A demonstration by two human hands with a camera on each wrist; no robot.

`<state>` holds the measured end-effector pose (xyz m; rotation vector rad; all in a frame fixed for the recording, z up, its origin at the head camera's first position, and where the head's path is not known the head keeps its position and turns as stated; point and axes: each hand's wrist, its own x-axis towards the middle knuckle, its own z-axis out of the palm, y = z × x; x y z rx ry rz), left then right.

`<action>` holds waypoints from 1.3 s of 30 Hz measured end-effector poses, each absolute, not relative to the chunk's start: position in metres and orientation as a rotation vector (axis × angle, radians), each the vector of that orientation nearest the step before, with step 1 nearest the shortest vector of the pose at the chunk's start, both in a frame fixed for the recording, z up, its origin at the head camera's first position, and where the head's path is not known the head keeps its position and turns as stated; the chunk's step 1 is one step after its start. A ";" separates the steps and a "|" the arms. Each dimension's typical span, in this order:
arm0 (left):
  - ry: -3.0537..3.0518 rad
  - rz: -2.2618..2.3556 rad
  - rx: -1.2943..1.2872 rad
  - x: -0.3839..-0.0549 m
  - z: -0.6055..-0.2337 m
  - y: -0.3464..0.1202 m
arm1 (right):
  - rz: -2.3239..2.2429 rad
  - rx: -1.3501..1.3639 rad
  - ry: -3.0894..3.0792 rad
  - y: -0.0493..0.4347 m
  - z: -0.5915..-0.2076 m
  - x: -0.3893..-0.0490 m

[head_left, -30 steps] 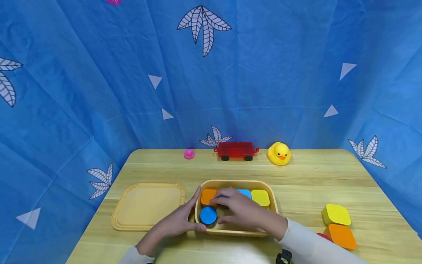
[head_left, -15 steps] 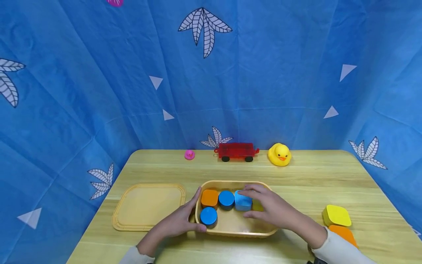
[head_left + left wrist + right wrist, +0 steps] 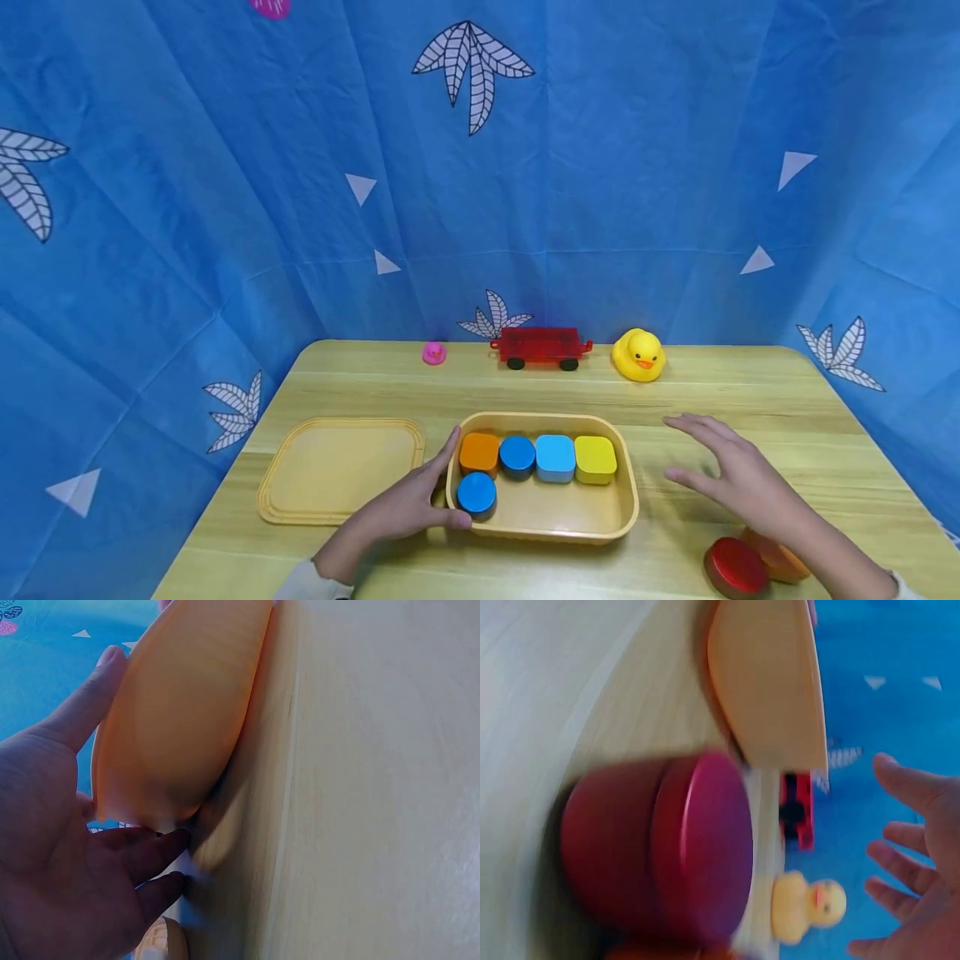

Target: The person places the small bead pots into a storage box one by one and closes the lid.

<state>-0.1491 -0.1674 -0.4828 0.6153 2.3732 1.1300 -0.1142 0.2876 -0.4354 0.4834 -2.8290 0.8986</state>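
At the table's middle stands a pale orange plastic box (image 3: 555, 536). Its back row holds an orange square tin (image 3: 479, 451), a blue round tin (image 3: 517, 454), a light blue square tin (image 3: 555, 454) and a yellow square tin (image 3: 596, 456). Another blue round tin (image 3: 477, 492) sits in its front left corner. My left hand (image 3: 405, 507) grips the box's left end, thumb at the near corner. Fingers spread and holding nothing, my right hand (image 3: 738, 475) hovers right of the box. Below it are a red round tin (image 3: 705, 847) and a partly hidden orange tin (image 3: 776, 557).
Left of the box lies a flat pale orange lid (image 3: 341, 471). Along the back edge stand a small pink duck (image 3: 433, 353), a red toy wagon (image 3: 540, 345) and a yellow duck (image 3: 639, 356). A blue patterned cloth (image 3: 600, 167) hangs behind the table.
My right hand has come out of the box and moved right, above the tins on the table, uncovering the yellow tin. My left hand has stayed on the box's left end.
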 end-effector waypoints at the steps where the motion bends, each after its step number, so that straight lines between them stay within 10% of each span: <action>1: 2.374 1.128 0.614 -0.149 -0.482 -0.167 | 0.897 0.443 -2.855 0.295 -0.436 -0.113; 15: 2.373 1.129 0.612 -0.146 -0.479 -0.166 | 0.824 0.030 -3.245 0.380 -0.462 -0.116; 39: 2.391 1.118 0.599 -0.148 -0.483 -0.167 | 0.867 -0.088 -3.281 0.379 -0.464 -0.124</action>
